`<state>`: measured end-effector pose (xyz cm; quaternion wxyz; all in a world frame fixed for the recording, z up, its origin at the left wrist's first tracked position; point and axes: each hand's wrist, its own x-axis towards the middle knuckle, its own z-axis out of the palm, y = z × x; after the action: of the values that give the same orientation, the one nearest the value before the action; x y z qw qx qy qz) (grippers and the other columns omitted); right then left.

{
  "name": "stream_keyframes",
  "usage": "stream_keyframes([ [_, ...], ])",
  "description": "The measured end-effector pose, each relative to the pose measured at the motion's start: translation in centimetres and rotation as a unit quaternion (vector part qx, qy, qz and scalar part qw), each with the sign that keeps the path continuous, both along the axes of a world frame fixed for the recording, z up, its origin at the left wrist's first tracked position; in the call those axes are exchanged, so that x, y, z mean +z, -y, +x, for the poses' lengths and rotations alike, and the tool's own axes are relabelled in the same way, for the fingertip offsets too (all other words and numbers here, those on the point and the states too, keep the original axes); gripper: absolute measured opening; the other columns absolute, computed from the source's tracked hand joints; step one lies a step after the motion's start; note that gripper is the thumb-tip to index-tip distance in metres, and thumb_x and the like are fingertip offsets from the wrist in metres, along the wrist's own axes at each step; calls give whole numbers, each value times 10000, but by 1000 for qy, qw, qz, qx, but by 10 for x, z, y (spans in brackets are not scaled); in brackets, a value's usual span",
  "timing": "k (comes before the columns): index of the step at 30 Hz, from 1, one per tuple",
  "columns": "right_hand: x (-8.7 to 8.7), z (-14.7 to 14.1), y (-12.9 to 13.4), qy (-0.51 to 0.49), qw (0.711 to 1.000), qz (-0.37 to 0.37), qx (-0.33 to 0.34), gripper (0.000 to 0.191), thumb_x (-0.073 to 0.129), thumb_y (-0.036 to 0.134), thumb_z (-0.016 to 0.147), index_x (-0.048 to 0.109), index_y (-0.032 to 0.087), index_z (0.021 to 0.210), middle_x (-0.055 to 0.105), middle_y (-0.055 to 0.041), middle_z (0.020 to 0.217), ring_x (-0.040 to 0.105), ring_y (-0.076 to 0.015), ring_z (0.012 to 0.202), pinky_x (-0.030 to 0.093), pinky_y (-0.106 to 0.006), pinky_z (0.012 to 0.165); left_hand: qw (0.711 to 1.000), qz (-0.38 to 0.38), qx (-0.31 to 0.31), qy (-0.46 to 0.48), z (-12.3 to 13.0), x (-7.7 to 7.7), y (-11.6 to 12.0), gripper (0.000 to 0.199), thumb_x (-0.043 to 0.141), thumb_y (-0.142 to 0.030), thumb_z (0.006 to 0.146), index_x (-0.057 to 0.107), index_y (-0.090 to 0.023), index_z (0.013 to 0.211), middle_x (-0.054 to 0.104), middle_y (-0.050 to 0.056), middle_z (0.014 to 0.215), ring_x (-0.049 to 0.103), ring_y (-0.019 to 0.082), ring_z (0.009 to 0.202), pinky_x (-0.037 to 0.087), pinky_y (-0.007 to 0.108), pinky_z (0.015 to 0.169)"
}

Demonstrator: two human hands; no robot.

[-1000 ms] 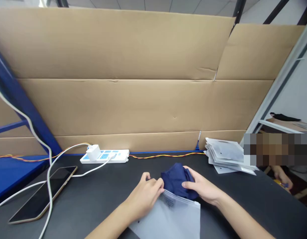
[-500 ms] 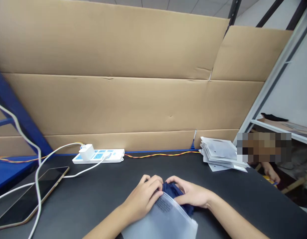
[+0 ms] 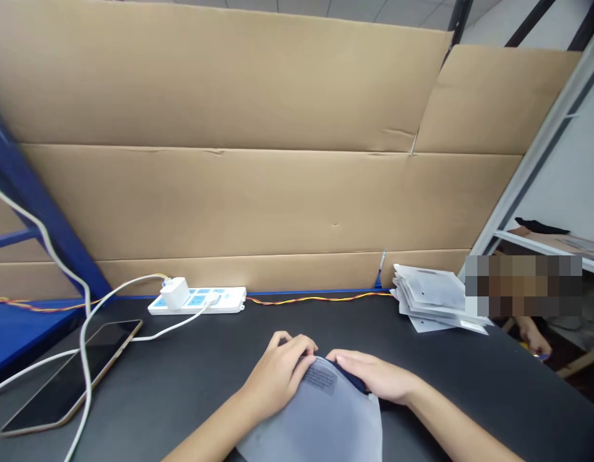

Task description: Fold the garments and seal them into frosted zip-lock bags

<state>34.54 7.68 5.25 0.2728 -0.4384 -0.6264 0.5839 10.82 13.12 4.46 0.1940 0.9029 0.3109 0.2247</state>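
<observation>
Black counter [image 3: 470, 391], frosted plastic bag [image 3: 316, 417] at front, navy fabric [image 3: 353, 379] mostly inside its mouth. Left hand [image 3: 275, 378] fingers curled over bag edge, seemingly gripping; right hand [image 3: 371, 375] fingers nearly flat on top, grip unclear. Loose hold could let fabric slip out

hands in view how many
3: the person's left hand and right hand, both on a frosted plastic bag, and a co-worker's hand far right beyond the black bench; more may be hidden.

Left hand [image 3: 277, 373] curled, right hand [image 3: 371, 375] flat, apparently pressing down.
</observation>
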Motion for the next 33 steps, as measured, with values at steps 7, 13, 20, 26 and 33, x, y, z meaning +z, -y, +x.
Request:
stream_keyframes([
  [7, -4, 2, -3, 22, 1000, -10, 4, 535, 360, 681, 940, 659, 280, 1131, 586, -8, 999, 442, -136, 728, 337, -243, 596, 996, -93, 7, -3, -6, 0, -4, 178, 432, -350, 1007, 560, -255, 927, 651, -6, 856, 461, 225, 970, 414, 354, 871],
  [13, -16, 7, -12, -40, 997, 23, -57, 497, 426, 616, 949, 672, 184, 923, 539, 0, 827, 393, -116, 664, 295, -226, 572, 991, -131, 7, -18, -12, 4, -12, 192, 431, -358, 1001, 561, -247, 912, 666, -12, 822, 462, 217, 973, 390, 336, 884],
  [20, -7, 7, -5, -3, 999, 7, 31, 530, 447, 656, 922, 695, 204, 1045, 584, -12, 909, 385, -110, 664, 285, -234, 585, 985, -167, -29, -20, -14, 6, -11, 189, 431, -362, 1005, 555, -252, 916, 663, -22, 845, 459, 204, 964, 387, 309, 877],
  [26, -9, 10, -6, -10, 1000, -19, 21, 531, 519, 640, 897, 619, 237, 1228, 446, 47, 708, 368, -123, 663, 269, -242, 611, 988, -149, -19, -20, -14, 7, -10, 190, 417, -355, 1009, 559, -255, 931, 637, -13, 852, 462, 213, 974, 398, 317, 864],
  [33, -9, 11, -6, -7, 1000, 0, -14, 485, 507, 614, 914, 621, 240, 1202, 514, 34, 723, 435, -137, 681, 322, -256, 645, 990, -142, -3, -24, -17, 7, -12, 208, 434, -382, 996, 578, -250, 924, 641, -9, 841, 482, 212, 966, 407, 310, 849],
])
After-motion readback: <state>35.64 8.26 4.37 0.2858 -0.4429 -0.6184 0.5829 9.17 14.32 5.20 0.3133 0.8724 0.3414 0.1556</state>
